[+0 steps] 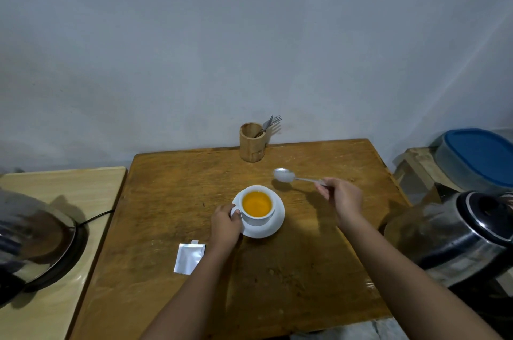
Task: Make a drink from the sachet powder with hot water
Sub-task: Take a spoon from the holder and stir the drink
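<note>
Gripping the cup (256, 205) by its handle: left hand (225, 226), fingers curled shut around the loop at the cup's left side. Cup white, filled with orange drink, standing on a white saucer (273, 226) just right of that hand. Pinching a spoon (291, 176) by the end of its handle: right hand (342, 198), fingers closed on the metal, bowl of the spoon pointing left and away from the hand, raised above the table (291, 270) with its shadow beneath. Spoon bowl beyond and to the right of the cup, not touching it. Lying flat near the left wrist, to its left: a silver sachet (188, 257), torn at the top corner. Standing well beyond both hands at the table's far edge: a wooden holder (251, 142) with forks (268, 124) leaning in it. Sitting close to the right forearm, on its right: a steel kettle (458, 234) with a black lid. Far left of the left hand, on a paler side table (55, 181): a round dark base with a cord (95, 217) running from it, partly blurred.
</note>
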The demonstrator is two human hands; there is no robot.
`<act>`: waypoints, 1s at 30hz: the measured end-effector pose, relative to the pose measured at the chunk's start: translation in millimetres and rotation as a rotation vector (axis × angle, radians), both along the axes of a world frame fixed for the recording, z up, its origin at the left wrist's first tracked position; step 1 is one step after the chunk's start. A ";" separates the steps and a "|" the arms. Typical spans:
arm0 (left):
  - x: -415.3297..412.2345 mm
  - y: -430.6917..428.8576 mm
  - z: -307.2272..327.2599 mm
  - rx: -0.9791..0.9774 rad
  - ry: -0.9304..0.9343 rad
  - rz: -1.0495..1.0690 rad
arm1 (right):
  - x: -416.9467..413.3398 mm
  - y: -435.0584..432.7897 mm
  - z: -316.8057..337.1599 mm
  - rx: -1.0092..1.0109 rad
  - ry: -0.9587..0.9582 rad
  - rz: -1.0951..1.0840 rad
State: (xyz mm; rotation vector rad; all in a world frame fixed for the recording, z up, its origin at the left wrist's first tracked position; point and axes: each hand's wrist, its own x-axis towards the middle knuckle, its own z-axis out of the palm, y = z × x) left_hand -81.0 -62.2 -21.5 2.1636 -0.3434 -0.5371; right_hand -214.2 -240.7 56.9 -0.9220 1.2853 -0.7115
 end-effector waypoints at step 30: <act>-14.0 5.8 1.5 -0.088 -0.103 0.049 | -39.7 40.5 -102.0 -0.530 0.658 0.636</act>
